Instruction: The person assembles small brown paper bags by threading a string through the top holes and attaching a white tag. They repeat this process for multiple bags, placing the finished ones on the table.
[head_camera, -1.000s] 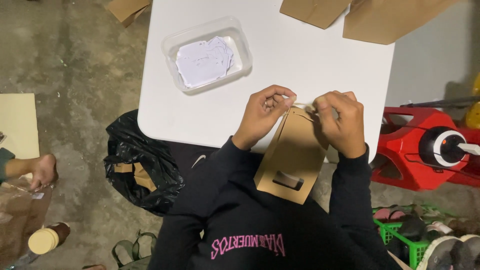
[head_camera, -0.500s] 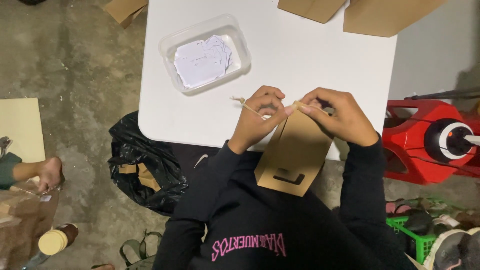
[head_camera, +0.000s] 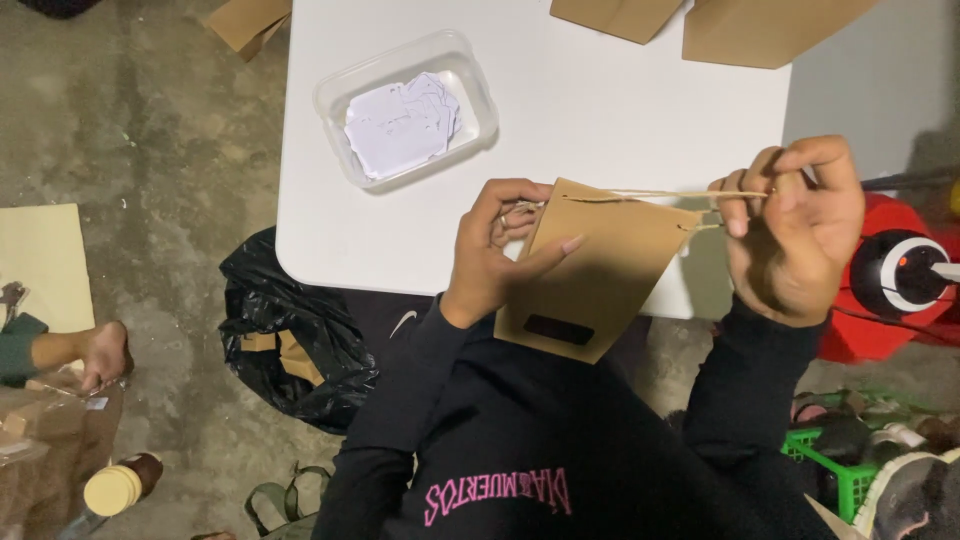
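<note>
A brown paper bag (head_camera: 600, 265) with a small dark window is held over the near edge of the white table (head_camera: 620, 110). My left hand (head_camera: 495, 255) grips the bag's top left corner, thumb across its front. My right hand (head_camera: 795, 230) is out to the right of the bag, fingers pinched on a thin tan string (head_camera: 660, 195) that runs taut along the bag's top edge.
A clear plastic tub (head_camera: 405, 110) of white paper tags sits at the table's far left. More brown bags (head_camera: 770, 30) lie at the far edge. A black rubbish bag (head_camera: 290, 335) is on the floor left. A red tape dispenser (head_camera: 895, 280) stands right. Another person's hand (head_camera: 95, 355) rests far left.
My right hand has pulled away to the right, drawing the string taut along the bag's top. My left hand has shifted onto the bag's left corner.
</note>
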